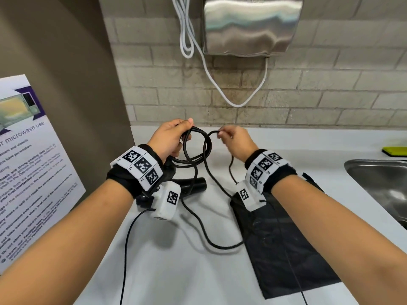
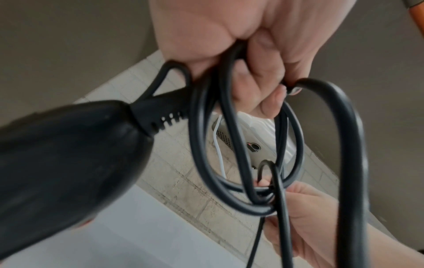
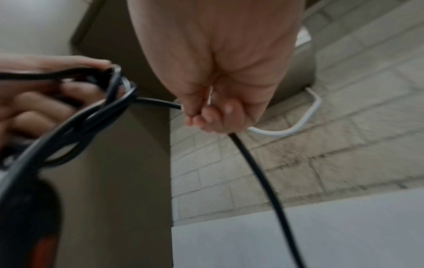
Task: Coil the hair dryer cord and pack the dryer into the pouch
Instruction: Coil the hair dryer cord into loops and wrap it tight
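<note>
cord [image 1: 199, 148]: black | pouch [image 1: 284, 243]: black | counter [image 1: 198, 271]: white | wall cable [image 1: 220, 84]: white | sponge [image 1: 395, 151]: yellow-green

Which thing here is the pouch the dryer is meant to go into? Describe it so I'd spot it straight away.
Start at the steel sink on the right of the white counter. Just left of it, under the right hand's forearm, lies the pouch: a flat black rectangle of fabric. Unlike the thin, looping black cord beside it, it is a broad sheet.
</note>
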{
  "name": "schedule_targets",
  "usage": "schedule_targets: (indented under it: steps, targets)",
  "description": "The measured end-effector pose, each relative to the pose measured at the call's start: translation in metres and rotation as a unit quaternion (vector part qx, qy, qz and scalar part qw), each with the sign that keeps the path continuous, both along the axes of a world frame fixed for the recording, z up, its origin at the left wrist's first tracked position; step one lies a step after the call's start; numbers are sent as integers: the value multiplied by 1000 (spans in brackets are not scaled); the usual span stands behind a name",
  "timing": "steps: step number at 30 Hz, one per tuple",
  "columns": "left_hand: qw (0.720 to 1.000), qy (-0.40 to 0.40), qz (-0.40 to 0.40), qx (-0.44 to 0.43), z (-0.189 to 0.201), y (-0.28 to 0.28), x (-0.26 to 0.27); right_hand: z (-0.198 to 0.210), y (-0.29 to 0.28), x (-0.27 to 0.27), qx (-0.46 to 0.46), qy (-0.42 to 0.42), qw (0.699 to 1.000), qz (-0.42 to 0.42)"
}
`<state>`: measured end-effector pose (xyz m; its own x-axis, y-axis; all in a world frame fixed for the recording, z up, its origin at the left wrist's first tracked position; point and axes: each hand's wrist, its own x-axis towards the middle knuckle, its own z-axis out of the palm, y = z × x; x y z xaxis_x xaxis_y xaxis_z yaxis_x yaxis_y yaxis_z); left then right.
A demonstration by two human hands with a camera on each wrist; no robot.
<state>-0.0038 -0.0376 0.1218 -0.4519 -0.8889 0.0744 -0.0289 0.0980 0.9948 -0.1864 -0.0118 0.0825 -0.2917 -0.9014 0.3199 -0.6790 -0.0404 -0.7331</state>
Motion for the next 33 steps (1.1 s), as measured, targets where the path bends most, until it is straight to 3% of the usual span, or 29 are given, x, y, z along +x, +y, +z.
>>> schedule_targets:
  steps: [6, 10, 13, 16, 19, 22, 25, 28, 30, 33]
  targets:
    - [1000, 22, 16, 12, -1, -6, 8, -5, 6, -65, 11, -42, 976, -214]
    - [999, 38, 21, 16, 0, -7, 11, -32, 30, -98, 72, -16, 961, -265]
    - [1000, 24, 7, 8, -2, -1, 4, -38, 37, -93, 142, 30, 957, -253]
    - [1000, 16, -3, 6, -2, 1, 1, -24, 37, -66, 197, 146, 939, -243]
    - [1000, 16, -5, 5, -1, 0, 0, -9, 35, -26, 154, 314, 914, -207]
    - [1000, 17, -7, 4, 0, -1, 0, -4, 28, 8, 69, 416, 903, -81]
    - [999, 29, -17, 6, -1, -2, 1, -11, 18, 19, 30, 415, 907, 60]
    - [999, 25, -20, 9, -2, -2, 3, -17, 13, 21, -36, 326, 933, 150]
    - [999, 32, -25, 15, -3, -2, 5, -18, 7, 17, -91, 316, 933, 143]
    - [999, 41, -19, 22, -3, -4, 11, -16, 3, -4, -50, 291, 955, 28]
